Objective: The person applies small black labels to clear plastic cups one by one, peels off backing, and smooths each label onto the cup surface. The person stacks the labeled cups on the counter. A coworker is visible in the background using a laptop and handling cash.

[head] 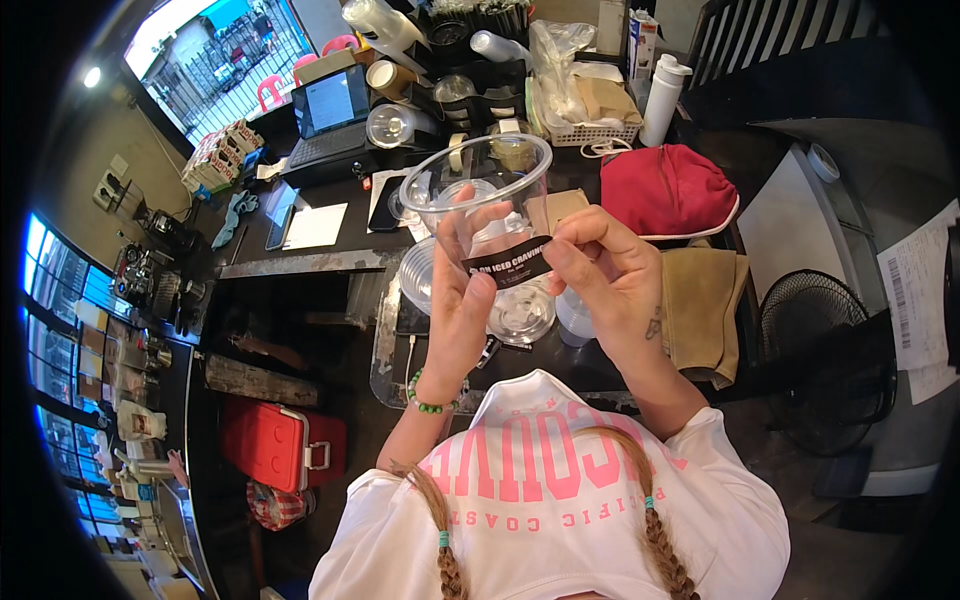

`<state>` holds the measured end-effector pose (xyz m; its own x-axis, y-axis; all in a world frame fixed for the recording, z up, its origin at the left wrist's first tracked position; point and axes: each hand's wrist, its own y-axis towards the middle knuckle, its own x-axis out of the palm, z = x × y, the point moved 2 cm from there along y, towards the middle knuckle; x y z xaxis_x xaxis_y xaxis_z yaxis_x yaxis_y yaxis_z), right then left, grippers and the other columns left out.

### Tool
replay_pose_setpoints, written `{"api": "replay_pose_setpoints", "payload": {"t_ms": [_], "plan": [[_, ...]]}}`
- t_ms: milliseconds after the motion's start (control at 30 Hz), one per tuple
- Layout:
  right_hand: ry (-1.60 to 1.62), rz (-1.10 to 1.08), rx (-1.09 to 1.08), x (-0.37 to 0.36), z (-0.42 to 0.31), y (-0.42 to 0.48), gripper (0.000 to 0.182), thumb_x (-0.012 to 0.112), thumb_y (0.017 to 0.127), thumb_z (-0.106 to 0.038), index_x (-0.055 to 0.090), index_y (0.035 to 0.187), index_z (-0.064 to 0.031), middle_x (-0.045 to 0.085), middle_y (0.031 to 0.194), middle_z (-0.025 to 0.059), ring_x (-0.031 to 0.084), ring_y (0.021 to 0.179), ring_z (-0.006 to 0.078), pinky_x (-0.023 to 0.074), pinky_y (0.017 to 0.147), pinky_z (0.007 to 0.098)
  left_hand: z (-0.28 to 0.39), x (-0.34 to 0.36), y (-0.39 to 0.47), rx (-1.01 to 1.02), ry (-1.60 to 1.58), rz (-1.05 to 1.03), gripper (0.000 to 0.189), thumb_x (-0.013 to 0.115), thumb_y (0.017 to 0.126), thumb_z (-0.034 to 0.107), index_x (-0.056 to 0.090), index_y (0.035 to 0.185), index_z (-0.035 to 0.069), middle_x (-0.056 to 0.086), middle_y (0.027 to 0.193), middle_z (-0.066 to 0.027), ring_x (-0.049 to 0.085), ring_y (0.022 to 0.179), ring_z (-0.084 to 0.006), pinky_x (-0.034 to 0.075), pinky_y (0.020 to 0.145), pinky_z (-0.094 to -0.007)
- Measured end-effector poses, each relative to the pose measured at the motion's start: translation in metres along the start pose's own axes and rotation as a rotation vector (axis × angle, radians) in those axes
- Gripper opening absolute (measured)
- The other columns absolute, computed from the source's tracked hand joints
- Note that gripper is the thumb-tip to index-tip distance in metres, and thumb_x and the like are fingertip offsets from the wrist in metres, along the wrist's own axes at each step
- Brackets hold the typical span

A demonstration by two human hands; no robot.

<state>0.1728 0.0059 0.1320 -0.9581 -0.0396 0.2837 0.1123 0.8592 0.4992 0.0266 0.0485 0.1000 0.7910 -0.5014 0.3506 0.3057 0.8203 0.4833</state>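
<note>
A clear plastic cup [480, 195] is held up in front of my chest, its wide rim tilted toward the camera. Around its lower side my left hand [463, 300] is closed, with the thumb on one end of a black label [511, 262] that bears white writing. My right hand [604, 270] pinches the label's other end between thumb and index finger. Below the cup, on the dark table, are more clear plastic cups [521, 313], and a nested stack of them [417, 277] lies to the left. Small black labels [517, 346] lie near the table's front edge.
A red pouch [667, 191] and a folded tan cloth [701, 315] are on the right. Farther back stand a white bottle [665, 101], a plastic basket [596, 135] and a laptop [328, 112]. A red cooler [281, 442] is on the lower left, a black fan [817, 360] on the right.
</note>
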Motion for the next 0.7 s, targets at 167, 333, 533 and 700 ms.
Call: {"api": "replay_pose_setpoints", "payload": {"t_ms": [167, 333, 533, 700], "plan": [[-0.149, 0.016, -0.004, 0.000, -0.002, 0.001, 0.022, 0.076, 0.087, -0.015, 0.059, 0.080, -0.0026, 0.053, 0.070, -0.0047, 0.046, 0.063, 0.0001, 0.0372, 0.054, 0.0175, 0.000, 0.003, -0.002, 0.014, -0.027, -0.019, 0.097, 0.069, 0.086, 0.051, 0.019, 0.151, -0.001, 0.042, 0.140, -0.0168, 0.055, 0.123, -0.0258, 0.049, 0.100, -0.0373], [-0.296, -0.087, 0.090, -0.007, -0.005, 0.011, 0.041, 0.081, 0.084, -0.021, 0.051, 0.060, -0.0062, 0.042, 0.057, -0.0076, 0.036, 0.057, 0.0002, 0.0260, 0.050, 0.0200, 0.003, 0.002, -0.003, -0.031, -0.042, -0.063, 0.106, 0.073, 0.080, 0.059, 0.020, 0.150, -0.002, 0.046, 0.136, -0.0159, 0.056, 0.121, -0.0244, 0.048, 0.100, -0.0364], [-0.252, -0.345, 0.213, -0.012, 0.012, 0.015, 0.045, 0.083, 0.080, -0.021, 0.046, 0.059, -0.0070, 0.041, 0.056, -0.0073, 0.036, 0.056, 0.0006, 0.0270, 0.049, 0.0206, 0.009, -0.008, -0.009, -0.067, 0.006, -0.089, 0.112, 0.058, 0.079, 0.076, 0.022, 0.147, -0.007, 0.049, 0.131, -0.0173, 0.061, 0.112, -0.0262, 0.052, 0.093, -0.0350], [-0.483, -0.238, -0.036, -0.011, 0.009, 0.029, 0.029, 0.082, 0.078, -0.016, 0.056, 0.084, -0.0059, 0.054, 0.079, -0.0041, 0.041, 0.059, 0.0026, 0.0346, 0.051, 0.0205, 0.025, -0.037, -0.003, -0.012, 0.129, 0.049, 0.113, 0.055, 0.073, 0.083, 0.031, 0.147, 0.000, 0.053, 0.128, -0.0129, 0.064, 0.106, -0.0267, 0.055, 0.089, -0.0356]]}}
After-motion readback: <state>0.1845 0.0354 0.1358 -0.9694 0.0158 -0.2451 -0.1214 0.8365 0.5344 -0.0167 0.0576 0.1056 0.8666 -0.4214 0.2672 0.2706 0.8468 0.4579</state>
